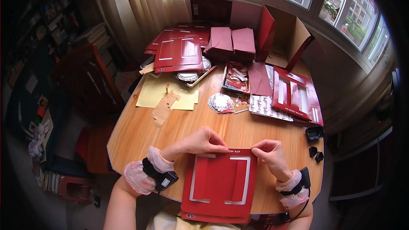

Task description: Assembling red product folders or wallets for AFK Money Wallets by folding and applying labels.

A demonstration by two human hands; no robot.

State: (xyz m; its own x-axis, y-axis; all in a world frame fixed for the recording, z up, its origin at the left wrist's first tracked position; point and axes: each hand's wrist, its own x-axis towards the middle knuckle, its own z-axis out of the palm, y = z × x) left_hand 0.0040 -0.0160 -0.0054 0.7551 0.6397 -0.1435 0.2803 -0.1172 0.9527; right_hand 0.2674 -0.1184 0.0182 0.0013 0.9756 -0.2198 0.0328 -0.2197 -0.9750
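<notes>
A red cut-out card reaching past the near edge of a wooden table, the left hand pinching its far edge, the right hand pinching its far right corner, silvery discs beyond, a filled black tray, pink envelope stacks.

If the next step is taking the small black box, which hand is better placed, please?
Probably the right hand: it is nearer the black box than the left hand, though both seem to hold the red card.

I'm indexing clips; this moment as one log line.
left hand: pinching red card at far edge; right hand: pinching its far-right corner; card: near side of table
</notes>
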